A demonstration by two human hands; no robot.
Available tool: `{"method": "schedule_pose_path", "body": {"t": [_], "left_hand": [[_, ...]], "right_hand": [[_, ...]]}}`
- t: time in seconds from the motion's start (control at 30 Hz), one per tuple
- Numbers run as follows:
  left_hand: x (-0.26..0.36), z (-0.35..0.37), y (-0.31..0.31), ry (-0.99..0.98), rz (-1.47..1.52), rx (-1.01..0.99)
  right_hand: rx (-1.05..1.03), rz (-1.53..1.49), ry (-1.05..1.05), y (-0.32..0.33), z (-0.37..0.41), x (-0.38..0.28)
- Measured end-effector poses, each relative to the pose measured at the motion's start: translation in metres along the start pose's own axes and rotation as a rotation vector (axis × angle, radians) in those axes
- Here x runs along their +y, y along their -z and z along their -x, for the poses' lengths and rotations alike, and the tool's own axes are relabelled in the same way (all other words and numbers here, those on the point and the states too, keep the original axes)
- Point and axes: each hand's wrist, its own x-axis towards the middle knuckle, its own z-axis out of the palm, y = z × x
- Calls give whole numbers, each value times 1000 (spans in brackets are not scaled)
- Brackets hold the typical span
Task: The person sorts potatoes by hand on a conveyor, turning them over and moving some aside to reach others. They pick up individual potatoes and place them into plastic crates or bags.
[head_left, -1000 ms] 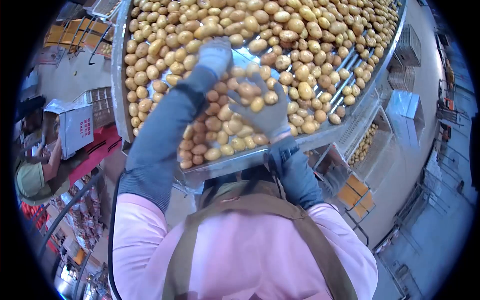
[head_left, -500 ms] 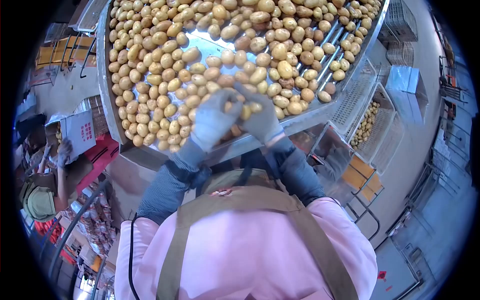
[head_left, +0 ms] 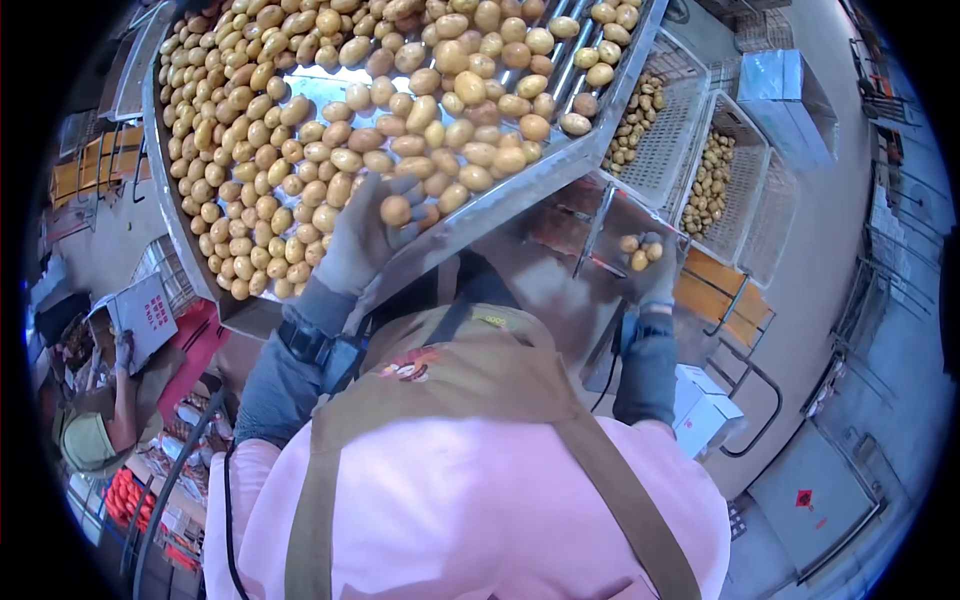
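A spread of small yellow-brown potatoes [head_left: 300, 150] covers the metal sorting table [head_left: 560, 165] ahead of me. At its near edge, my left hand [head_left: 355, 240], in a grey glove, curls around a potato [head_left: 395, 210]; other potatoes lie against its fingers. My right hand [head_left: 655, 275], gloved too, is off the table to the right, held low near the crates. Several small potatoes [head_left: 640, 251] rest in its cupped fingers. The lower part of that grip is partly hidden.
Right of the table stand plastic crates [head_left: 740, 185] with small potatoes in them, and a silvery box [head_left: 785, 90]. Metal rollers [head_left: 575, 50] run along the table's right side. At the left another person [head_left: 90, 420] handles a cardboard box [head_left: 145, 315].
My right hand has left the table and swung right with several potatoes in it. My left hand stays at the near edge, now apart from the right. The view has shifted right.
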Motion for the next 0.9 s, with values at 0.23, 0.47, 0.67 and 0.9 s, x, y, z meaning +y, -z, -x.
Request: {"method": "schedule_pose_path", "body": {"t": [0.23,0.47,0.67,0.9], "left_hand": [[-12,-13,-25,5,274,-182],[-42,-12,-36,-255,-752,-6],[-69,-16,-67,-744,-1692,-237],[2,-118,-11,-731,-2230,116]], "right_hand": [[695,31,-310,16,-96,115],[-272,93,-6,-115,16,-37],[-641,-886,-575,-200,86,-65],[85,-19,61,36,-1,-101]]}}
